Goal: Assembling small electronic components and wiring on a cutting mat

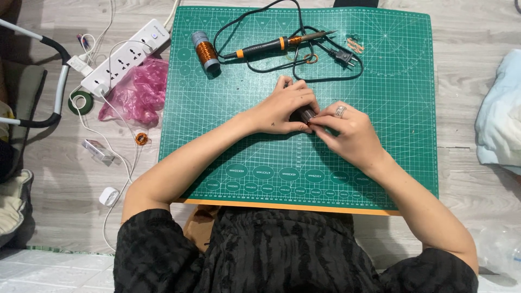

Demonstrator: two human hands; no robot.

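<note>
Both hands meet over the middle of a green cutting mat point(391, 108). My left hand point(285, 106) is curled around a small dark cylindrical object point(305, 114) with a metallic end. My right hand point(347, 133), with a ring on one finger, pinches the same object from the right. Most of the object is hidden by my fingers. Beyond the hands lie a black and orange soldering iron point(274, 45) with its black cord and plug point(343, 55), and a spool of copper wire point(206, 52).
Small copper coils point(355, 44) and a copper ring point(310, 58) lie on the mat's far side. Left of the mat on the wooden floor are a white power strip point(126, 54), a pink plastic bag point(140, 92), a green tape roll point(80, 102) and a white charger point(108, 196). Light blue cloth point(499, 119) lies at the right.
</note>
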